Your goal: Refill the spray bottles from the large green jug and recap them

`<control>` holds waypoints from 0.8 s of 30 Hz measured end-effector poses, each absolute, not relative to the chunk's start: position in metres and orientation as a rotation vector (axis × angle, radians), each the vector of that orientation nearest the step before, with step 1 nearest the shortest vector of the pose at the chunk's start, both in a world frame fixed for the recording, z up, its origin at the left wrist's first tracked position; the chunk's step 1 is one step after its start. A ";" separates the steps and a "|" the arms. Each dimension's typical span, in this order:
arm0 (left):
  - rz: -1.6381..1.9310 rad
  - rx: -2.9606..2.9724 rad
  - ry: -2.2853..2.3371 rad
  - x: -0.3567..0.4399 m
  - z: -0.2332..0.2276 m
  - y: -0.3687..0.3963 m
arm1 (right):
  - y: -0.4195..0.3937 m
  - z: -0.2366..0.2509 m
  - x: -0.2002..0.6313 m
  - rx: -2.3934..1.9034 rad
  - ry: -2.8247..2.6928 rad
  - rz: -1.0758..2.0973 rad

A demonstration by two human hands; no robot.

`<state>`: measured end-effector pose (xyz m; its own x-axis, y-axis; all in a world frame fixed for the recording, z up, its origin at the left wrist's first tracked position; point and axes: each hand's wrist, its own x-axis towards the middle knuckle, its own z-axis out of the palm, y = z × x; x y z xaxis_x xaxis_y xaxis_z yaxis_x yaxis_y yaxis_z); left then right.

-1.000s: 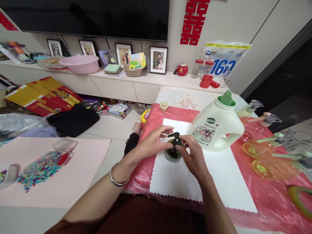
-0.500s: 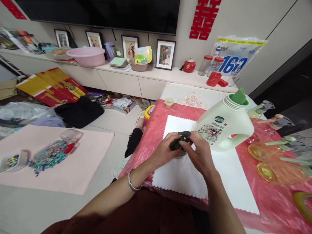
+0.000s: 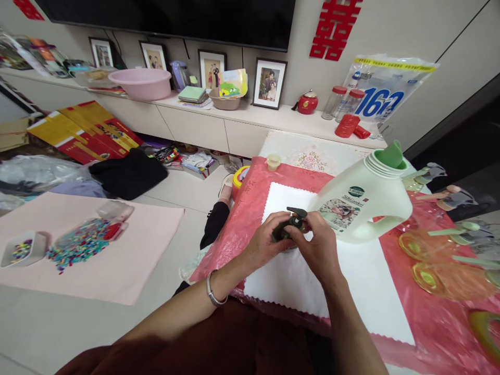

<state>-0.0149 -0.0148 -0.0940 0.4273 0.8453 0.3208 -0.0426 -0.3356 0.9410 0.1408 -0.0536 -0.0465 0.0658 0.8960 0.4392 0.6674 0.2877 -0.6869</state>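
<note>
Evidently, hands (image 3: 319,245) clasp dark pump top (image 3: 296,221); pale jug (image 3: 363,195) (label (image 3: 339,211): "SilkGarden") alongside.

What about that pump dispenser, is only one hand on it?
No, the left hand and the right hand both have fingers on the dark pump dispenser.

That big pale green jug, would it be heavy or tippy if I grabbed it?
The pale green jug might be heavy if full, since it's big, but I can't see how much is inside. Its looped handle should help you grip it. It looks broad and stands upright, so a gentle push probably wouldn't tip it.
</note>
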 end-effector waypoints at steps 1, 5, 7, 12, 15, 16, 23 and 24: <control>1.093 1.656 0.705 -0.015 -0.094 -0.015 | -0.054 -0.049 0.139 -1.471 -1.646 0.296; 1.129 1.658 0.686 -0.015 -0.096 -0.016 | -0.055 -0.054 0.133 -1.540 -1.581 0.224; 1.146 1.675 0.668 -0.015 -0.097 -0.016 | -0.056 -0.053 0.134 -1.540 -1.595 0.229; 1.147 1.690 0.671 -0.015 -0.098 -0.016 | -0.055 -0.041 0.141 -1.446 -1.728 0.346; 1.127 1.693 0.681 -0.015 -0.097 -0.017 | -0.053 -0.034 0.145 -1.396 -1.772 0.399; 1.128 1.691 0.677 -0.015 -0.097 -0.017 | -0.052 -0.033 0.146 -1.382 -1.782 0.414; 1.121 1.655 0.610 -0.017 -0.101 -0.014 | -0.050 -0.040 0.161 -1.289 -1.698 0.568; 1.118 1.650 0.609 -0.017 -0.102 -0.014 | -0.051 -0.041 0.163 -1.297 -1.686 0.580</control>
